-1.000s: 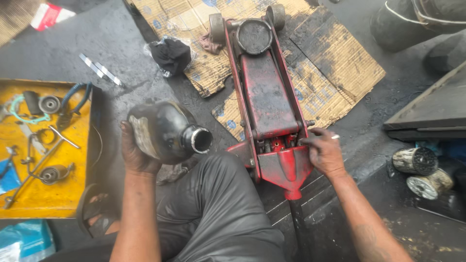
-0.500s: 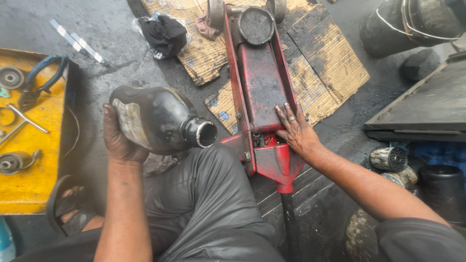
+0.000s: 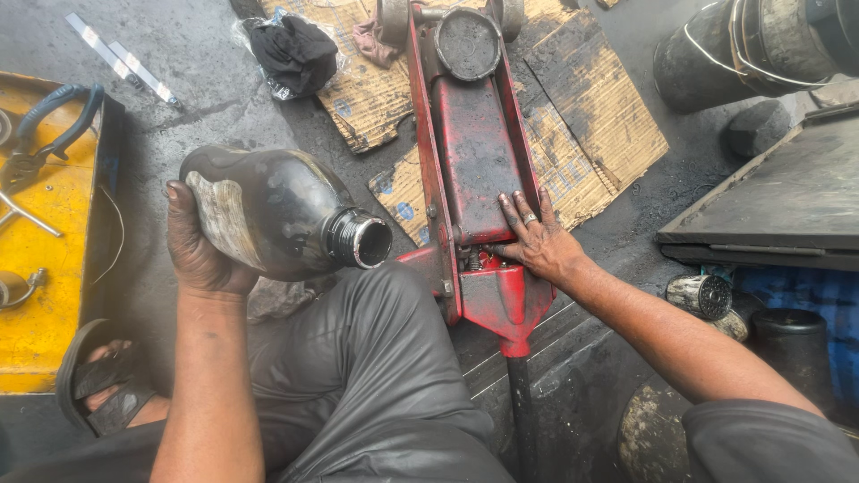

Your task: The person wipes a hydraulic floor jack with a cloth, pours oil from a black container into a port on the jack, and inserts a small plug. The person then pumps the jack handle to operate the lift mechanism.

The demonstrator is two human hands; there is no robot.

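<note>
Grimy with oil, the left hand (image 3: 199, 246) is wrapped around the base of a dark, oil-stained plastic bottle (image 3: 277, 215), gripping it firmly. That bottle lies tipped on its side in the air, its uncapped round mouth pointing toward the red steel floor jack (image 3: 470, 161) and hanging just left of the jack's rear end, above the person's dark-trousered knee (image 3: 385, 376). The right hand (image 3: 537, 241) is not closed on anything: it lies flat with fingers spread on the jack's red top plate, fingertips reaching toward the gap near the pump at the rear, a ring on one finger. The jack's round black saddle (image 3: 467, 43) sits at its far end, and its dark handle (image 3: 522, 420) runs back toward the person. Torn brown cardboard sheets (image 3: 591, 134) lie under and on both sides of the jack. Far left of the jack stands a yellow metal tool tray (image 3: 45, 322), with blue-handled pliers (image 3: 54, 116) on it. A black cloth (image 3: 293, 49) lies left of the jack's far end.
</note>
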